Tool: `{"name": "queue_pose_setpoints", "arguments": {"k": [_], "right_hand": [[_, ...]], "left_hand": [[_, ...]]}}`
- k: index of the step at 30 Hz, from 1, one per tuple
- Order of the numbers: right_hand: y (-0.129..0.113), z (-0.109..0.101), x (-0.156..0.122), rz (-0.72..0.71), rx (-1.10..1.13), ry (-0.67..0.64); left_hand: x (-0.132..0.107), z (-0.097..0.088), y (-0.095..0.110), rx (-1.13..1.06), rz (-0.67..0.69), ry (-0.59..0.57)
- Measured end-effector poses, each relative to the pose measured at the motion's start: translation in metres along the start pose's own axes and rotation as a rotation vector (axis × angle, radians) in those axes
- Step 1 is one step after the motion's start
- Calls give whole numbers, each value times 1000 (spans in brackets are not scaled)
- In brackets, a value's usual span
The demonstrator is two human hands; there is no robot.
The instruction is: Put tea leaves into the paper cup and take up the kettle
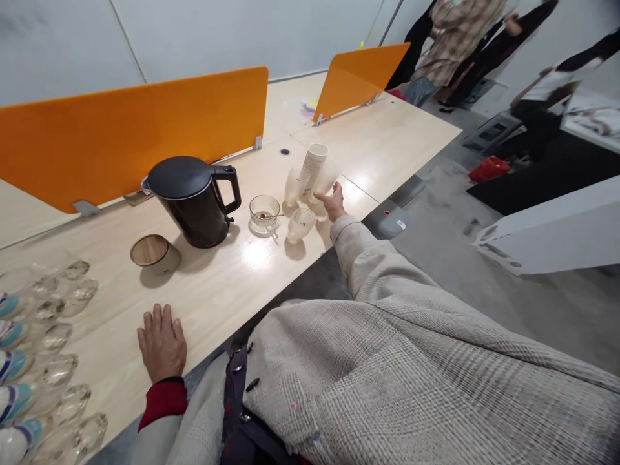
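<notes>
From where I stand, the person's left hand lies flat on the pale wooden table, palm down and gripping nothing. The right hand reaches out over the tabletop, thumb and fingers parted around the near side of a clear plastic cup; I can't tell whether it has hold of it or merely touches it. Just beyond that hand rises a stack of disposable cups, with another clear cup beside it. Nearer the person, left of the right hand, sits a further see-through cup, then a ribbed glass cup with a thin stirrer in it. A black electric kettle stands between the hands, farther out. Directly ahead of the left hand is a wood-topped canister; clear bottles crowd to its left.
</notes>
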State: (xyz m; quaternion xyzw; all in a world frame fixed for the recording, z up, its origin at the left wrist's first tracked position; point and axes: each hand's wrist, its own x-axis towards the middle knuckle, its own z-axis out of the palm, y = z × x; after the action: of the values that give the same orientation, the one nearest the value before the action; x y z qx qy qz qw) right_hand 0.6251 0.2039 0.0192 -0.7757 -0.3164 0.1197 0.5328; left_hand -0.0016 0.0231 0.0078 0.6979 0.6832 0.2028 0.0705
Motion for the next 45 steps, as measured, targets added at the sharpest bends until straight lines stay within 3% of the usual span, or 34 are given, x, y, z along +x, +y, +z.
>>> {"name": "queue_pose_setpoints", "arguments": {"k": [9,17,24,30,39,45], "right_hand": [[2,21,7,-30,156,48],[5,18,2,-33,163,44],[20,-3,-13,-59,112,46],[26,-27,-40,-63,78,12],[4,-47,-69,-56,101,-83],[-16,-78,-103,-101,-83,105]], "left_hand": [[0,1,-2,26,-6,6],[0,-2,2,24,-18,-5],[2,-3,4,18,-29,-23],[2,-1,2,8,-23,-21],[3,-3,5,-1,-22,-14],[2,-2,4,0,-20,-8]]}}
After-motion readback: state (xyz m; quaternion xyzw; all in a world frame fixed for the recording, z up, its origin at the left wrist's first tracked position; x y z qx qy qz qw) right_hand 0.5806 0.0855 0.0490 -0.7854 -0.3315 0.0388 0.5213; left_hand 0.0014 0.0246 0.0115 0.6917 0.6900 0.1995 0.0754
